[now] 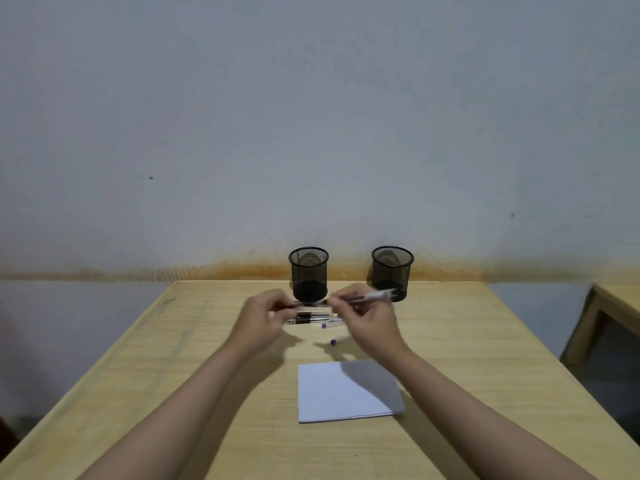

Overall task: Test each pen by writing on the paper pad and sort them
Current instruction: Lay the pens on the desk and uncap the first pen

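My right hand [367,315] grips a clear pen [372,297] with a dark grip, held level above the table, its rear end over toward the right mesh cup. My left hand [263,315] pinches a dark cap [304,303] at the pen's tip end; I cannot tell whether the cap is on or off. Below the hands, several more pens [318,319] lie in a loose pile on the table. A blue cap [333,341] lies alone nearer me. The white paper pad [325,393] lies in front, partly shaded by my right arm.
Two black mesh pen cups stand at the table's far edge against the wall, the left cup [309,271] and the right cup [392,268], both looking empty. The wooden table [173,358] spreads wide on both sides. Another wooden piece of furniture [609,306] stands at the right.
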A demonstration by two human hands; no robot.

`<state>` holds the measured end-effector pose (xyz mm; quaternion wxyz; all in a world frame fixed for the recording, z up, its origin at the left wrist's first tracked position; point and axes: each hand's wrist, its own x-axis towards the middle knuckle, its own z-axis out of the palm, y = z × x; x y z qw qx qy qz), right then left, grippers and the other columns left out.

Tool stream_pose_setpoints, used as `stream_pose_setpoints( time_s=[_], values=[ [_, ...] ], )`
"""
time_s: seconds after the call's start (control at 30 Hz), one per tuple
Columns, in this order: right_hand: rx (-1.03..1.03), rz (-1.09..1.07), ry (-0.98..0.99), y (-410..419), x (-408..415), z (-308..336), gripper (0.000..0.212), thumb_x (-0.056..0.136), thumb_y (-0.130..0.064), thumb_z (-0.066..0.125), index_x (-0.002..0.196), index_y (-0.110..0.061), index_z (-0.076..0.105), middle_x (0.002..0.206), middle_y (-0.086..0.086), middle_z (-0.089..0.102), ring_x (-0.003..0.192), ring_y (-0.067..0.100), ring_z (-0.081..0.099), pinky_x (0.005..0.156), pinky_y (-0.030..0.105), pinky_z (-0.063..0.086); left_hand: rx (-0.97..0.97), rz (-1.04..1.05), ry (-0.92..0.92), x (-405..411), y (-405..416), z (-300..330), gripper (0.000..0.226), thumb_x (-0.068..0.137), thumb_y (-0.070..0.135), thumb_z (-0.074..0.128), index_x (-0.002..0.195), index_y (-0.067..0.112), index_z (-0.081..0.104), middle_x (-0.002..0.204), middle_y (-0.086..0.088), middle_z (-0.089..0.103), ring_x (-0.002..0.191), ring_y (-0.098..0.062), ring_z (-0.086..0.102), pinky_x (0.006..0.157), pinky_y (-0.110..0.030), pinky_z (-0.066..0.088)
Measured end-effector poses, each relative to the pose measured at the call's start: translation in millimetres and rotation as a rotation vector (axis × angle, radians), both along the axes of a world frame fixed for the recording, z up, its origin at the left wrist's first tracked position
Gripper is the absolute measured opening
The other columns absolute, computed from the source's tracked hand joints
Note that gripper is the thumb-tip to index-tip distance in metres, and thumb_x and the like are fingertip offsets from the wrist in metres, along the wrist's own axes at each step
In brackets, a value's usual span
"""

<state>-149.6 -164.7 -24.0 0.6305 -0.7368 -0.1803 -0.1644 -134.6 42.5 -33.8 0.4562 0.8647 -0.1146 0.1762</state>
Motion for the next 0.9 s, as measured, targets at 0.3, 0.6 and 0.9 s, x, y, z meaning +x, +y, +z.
stream_pose_setpoints(
  time_s=[0.3,0.6,0.9],
  values=[
    [0.111,-0.028,0.075,-8.5,-3.4,4.0,0.013,0.082,-0.007,0.072,0.076,-0.018,0.067,0.071,0.001,0.068,0.065,0.008,0.064,0.069,0.033,0.055,0.192,0.154,0.210,-6.1,42.2,-45.5,0.005,0.082,0.015,0.068,0.084,0.017,0.072,0.082,0.002,0.064,0.082,-0.016,0.060,0.069,-0.025,0.041],
    [0.147,-0.049,0.268,11.7,-10.8,-38.9,0.012,0.083,-0.006,0.071,0.076,-0.001,0.062,0.061,0.004,0.062,0.055,0.010,0.059,0.055,0.025,0.053,0.302,0.181,0.132,-9.9,30.4,-67.4,0.033,0.087,0.023,0.060,0.117,0.010,0.063,0.096,0.000,0.053,0.095,-0.017,0.053,0.083,-0.032,0.046],
    [0.132,-0.075,0.435,22.2,-5.9,-69.9,0.015,0.087,-0.011,0.066,0.082,0.001,0.058,0.063,0.012,0.061,0.054,0.018,0.058,0.058,0.033,0.053,0.331,-0.066,0.110,-70.9,6.0,-70.8,0.051,0.079,0.057,0.046,0.122,0.032,0.055,0.119,0.013,0.049,0.115,-0.004,0.044,0.098,-0.029,0.038]
  ],
)
